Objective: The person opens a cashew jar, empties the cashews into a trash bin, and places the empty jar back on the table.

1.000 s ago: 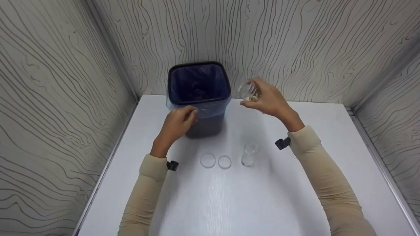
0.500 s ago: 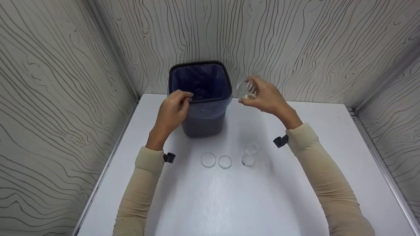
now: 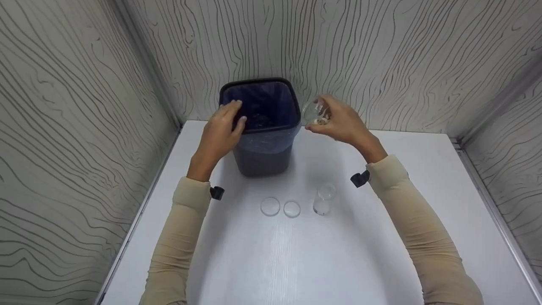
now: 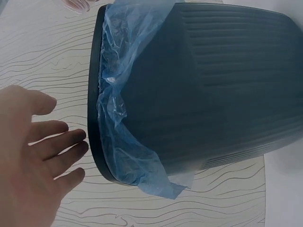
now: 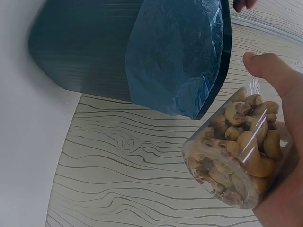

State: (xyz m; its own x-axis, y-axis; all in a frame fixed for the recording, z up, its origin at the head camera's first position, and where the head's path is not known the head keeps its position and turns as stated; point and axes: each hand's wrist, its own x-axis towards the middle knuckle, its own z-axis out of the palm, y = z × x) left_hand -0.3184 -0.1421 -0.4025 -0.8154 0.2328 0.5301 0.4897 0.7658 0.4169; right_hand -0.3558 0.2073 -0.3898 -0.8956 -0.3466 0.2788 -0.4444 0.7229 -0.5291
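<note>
My left hand (image 3: 217,134) is over the near left corner of a dark bin (image 3: 264,161), its fingers loosely extended and holding nothing. In the left wrist view its fingertips are close to the black rim (image 4: 94,80). My right hand (image 3: 345,123) grips a clear jar (image 5: 232,151) tilted on its side, mouth toward the bin. Cashew-like nuts (image 5: 258,142) with brownish bits fill much of it. The jar is just right of the bin's rim in the head view. A blue bag (image 5: 175,61) lines the bin and folds down outside it.
Two clear round lids (image 3: 270,206) lie on the white table (image 3: 275,262) in front of the bin. To their right is another clear jar (image 3: 322,205). Patterned panels (image 3: 381,63) enclose the table's back and sides.
My left hand has moved up and forward from the bin's front to its left rim, and its pinched fingers have spread. My right hand has shifted slightly left with the tilted jar.
</note>
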